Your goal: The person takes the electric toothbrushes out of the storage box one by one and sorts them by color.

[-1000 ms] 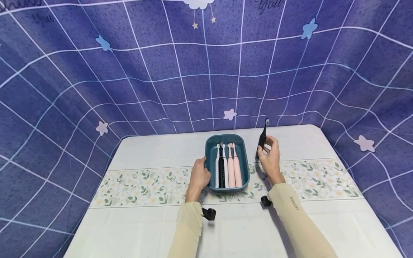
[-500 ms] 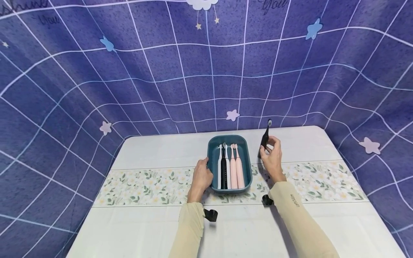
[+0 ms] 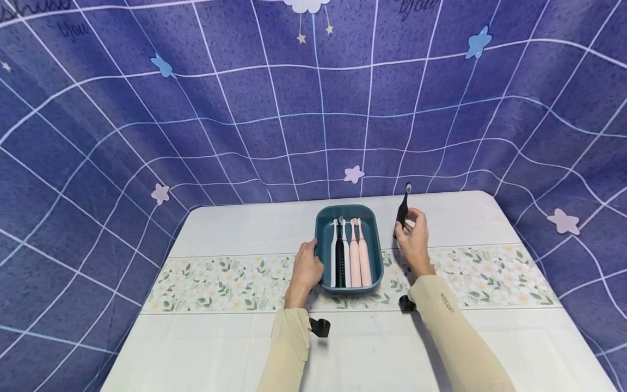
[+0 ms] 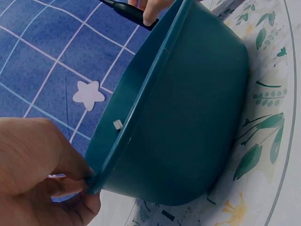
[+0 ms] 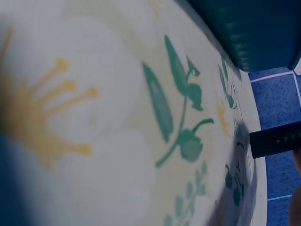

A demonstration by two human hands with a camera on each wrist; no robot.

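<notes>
A dark teal plastic bin (image 3: 378, 256) sits on the table with several electric toothbrushes lying side by side in it: a black one (image 3: 340, 261) between two white ones, and two pink ones (image 3: 364, 261) at the right. My left hand (image 3: 306, 269) is at the bin's left side; in the left wrist view its thumb and fingers pinch the rim. To the right of the bin, my right hand (image 3: 414, 242) holds another black electric toothbrush (image 3: 402, 210) by its handle, brush head up and tilted slightly right. The right wrist view catches the handle's lower end (image 5: 273, 141) above the cloth.
The table bears a white cloth (image 3: 220, 348) with a flowered band (image 3: 220, 280) across it. A blue-purple gridded curtain (image 3: 235, 147) with stars hangs behind and at both sides. Black camera mounts (image 3: 320, 327) sit on both wrists.
The head view has shifted a little, so everything appears slightly farther right than one second ago. Both hands keep their holds, and the toothbrush stays almost still beside the bin.
</notes>
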